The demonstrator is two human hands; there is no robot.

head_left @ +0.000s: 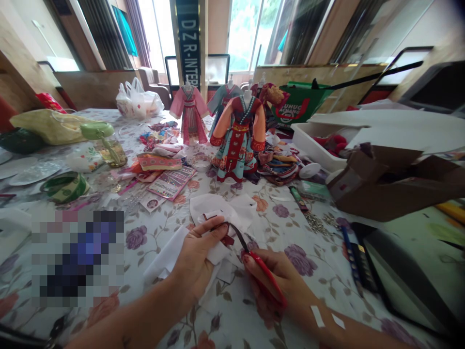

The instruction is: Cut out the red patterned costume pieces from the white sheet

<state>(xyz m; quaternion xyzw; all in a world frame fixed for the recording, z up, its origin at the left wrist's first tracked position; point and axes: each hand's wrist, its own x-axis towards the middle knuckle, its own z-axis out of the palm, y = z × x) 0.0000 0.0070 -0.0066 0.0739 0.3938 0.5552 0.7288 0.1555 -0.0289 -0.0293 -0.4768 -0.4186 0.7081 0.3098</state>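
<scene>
My left hand (194, 254) pinches white cloth (232, 208) and a small dark red strip (228, 239) between thumb and fingers. White material also lies under and beside that hand. Closed round the red handles of a pair of scissors (268, 275) is my right hand (285, 278). The dark blades point up and left, their tips at the red strip by my left fingertips. Whether the blades are cutting is too small to tell. Just beyond the cloth, a doll-sized robe (238, 140) with orange sleeves and a red-and-blue skirt stands upright.
Behind stand a pink doll robe (189, 114) and others. Fabric scraps (279, 162), a green tape roll (65, 186) and a lidded jar (105, 145) lie around. At right are a cardboard box (385, 189), a white foam box (319, 145) and pens (350, 259). One patch at left is pixelated.
</scene>
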